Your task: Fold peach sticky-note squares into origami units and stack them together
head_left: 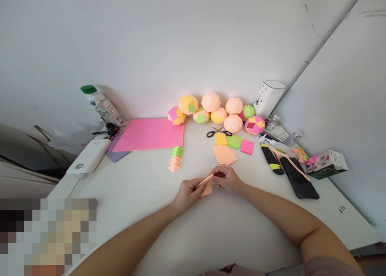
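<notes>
Between my two hands is a small peach paper piece (207, 189), partly folded, with one flap raised. My left hand (188, 192) pinches it from the left, thumb on top. The fingertips of my right hand (226, 178) grip its upper right edge. Fingers cover part of the paper. Just beyond my hands lie a fanned stack of peach paper squares (224, 155), a yellow stack (220, 139), a green stack (234, 142) and a pink stack (247, 147). A row of folded green and peach paper units (175, 159) stands to the left.
Against the wall sit several faceted paper balls (211, 102), with open scissors (219, 132) in front. A pink board (150, 134) lies at left near a white power bank (89, 157) and a green-capped bottle (101, 103). On the right are a phone (298, 177), a cutter (272, 159) and a milk carton (328, 164).
</notes>
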The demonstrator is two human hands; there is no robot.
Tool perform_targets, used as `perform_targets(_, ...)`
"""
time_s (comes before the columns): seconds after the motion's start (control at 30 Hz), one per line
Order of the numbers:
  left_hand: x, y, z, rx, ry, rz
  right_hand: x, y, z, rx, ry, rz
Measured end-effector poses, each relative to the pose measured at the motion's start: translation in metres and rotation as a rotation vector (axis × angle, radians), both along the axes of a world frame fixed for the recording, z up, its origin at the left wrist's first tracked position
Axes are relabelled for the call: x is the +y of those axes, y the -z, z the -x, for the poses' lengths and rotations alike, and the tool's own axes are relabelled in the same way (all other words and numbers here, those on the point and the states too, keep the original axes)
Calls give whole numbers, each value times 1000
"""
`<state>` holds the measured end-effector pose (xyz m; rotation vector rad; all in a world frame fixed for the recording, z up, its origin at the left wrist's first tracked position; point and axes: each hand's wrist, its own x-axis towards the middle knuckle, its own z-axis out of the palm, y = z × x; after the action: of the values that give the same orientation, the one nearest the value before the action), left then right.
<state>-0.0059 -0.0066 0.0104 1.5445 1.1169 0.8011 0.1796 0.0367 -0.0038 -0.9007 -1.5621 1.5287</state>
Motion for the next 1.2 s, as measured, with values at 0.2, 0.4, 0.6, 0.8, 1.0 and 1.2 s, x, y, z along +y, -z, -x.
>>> perform_targets(0.2, 0, 0, 0, -1, 22, 5, -1, -1, 1, 11, 5, -20)
perform_targets(0.4, 0, 2, 0, -23, 25, -29, 2, -2, 0, 2, -6, -22)
perform_targets(0.6, 0, 0, 0, -20, 31, -46, 3, 0, -2, 2, -15, -25)
perform_targets(0.8, 0, -1, -1, -22, 21, -61, 2, -1, -2, -13, -13, -22)
perform_targets(1.0, -1, 1, -1, -26, 7, -47, 4, 3, -2, 20, -8, -4)
perform_targets(1.2, 0, 1, 0, -30, 22, -37, 4, 0, -2, 16, -8, 4)
